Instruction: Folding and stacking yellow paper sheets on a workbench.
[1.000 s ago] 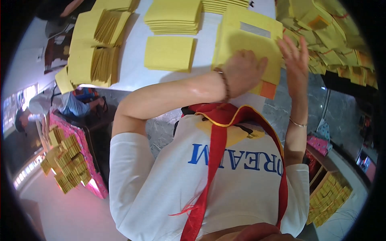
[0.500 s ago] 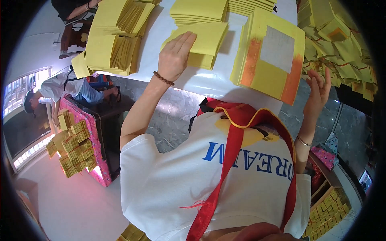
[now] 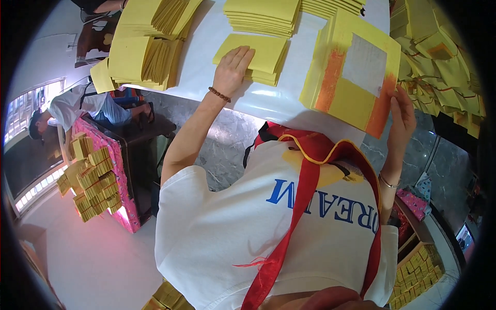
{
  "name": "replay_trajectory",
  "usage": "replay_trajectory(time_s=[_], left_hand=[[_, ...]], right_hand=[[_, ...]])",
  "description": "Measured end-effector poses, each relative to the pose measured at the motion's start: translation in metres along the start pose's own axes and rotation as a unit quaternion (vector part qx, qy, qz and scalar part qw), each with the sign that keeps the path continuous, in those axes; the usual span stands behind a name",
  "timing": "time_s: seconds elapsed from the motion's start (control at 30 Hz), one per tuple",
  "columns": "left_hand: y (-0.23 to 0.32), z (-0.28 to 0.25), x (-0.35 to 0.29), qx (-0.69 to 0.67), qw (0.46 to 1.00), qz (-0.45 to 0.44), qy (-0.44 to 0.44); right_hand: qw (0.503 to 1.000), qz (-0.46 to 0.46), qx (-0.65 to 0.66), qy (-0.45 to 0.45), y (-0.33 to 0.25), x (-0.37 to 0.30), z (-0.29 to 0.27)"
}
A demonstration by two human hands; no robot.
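My left hand (image 3: 231, 72) lies with straight fingers on a small pile of folded yellow paper (image 3: 266, 51) near the table's front edge. It presses on top and grips nothing. To its right is a stack of large flat yellow paper sheets (image 3: 347, 103) with orange bands and a silver-grey square (image 3: 364, 64) on the top one. My right hand (image 3: 404, 116) is at the right edge of this stack, fingertips at the orange band. Its fingers are slightly bent and apart, and no sheet shows between them.
Folded paper bundles (image 3: 132, 59) stand at the table's left, and a fanned pile (image 3: 261, 18) lies behind. The white-covered table (image 3: 206, 77) bears them. Tied yellow bundles (image 3: 434, 57) heap at right. A person (image 3: 85, 106) sits at left beside a pink-covered table (image 3: 121, 181) holding more bundles.
My right hand has moved left and up to the edge of the large sheets. My left hand has shifted slightly, still resting on the folded paper, which now lies flatter.
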State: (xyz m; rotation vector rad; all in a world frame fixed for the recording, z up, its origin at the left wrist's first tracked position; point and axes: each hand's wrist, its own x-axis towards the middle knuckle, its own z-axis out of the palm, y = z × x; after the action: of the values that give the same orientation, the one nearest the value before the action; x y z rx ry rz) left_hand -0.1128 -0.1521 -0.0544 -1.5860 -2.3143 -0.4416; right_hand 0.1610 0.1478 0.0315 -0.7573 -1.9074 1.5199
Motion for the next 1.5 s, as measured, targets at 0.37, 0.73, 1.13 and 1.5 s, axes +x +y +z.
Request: replay_trajectory(time_s=[0.37,0.73,1.13,1.5], left_hand=[[0.014,0.019,-0.018,-0.007,0.995,-0.015,-0.101],[0.021,-0.048,0.029,0.053,0.975,0.005,-0.217],[0.154,-0.065,0.115,-0.179,0.947,0.262,-0.043],[0.143,-0.059,0.129,-0.323,0.926,0.186,-0.057]], right_hand=[[0.998,-0.039,-0.047,0.021,0.003,0.004,-0.005],[0.943,-0.214,-0.254,-0.032,0.003,0.008,0.002],[0.929,-0.210,-0.304,-0.014,0.011,0.008,-0.002],[0.996,0.006,0.066,-0.057,0.012,0.002,-0.001]])
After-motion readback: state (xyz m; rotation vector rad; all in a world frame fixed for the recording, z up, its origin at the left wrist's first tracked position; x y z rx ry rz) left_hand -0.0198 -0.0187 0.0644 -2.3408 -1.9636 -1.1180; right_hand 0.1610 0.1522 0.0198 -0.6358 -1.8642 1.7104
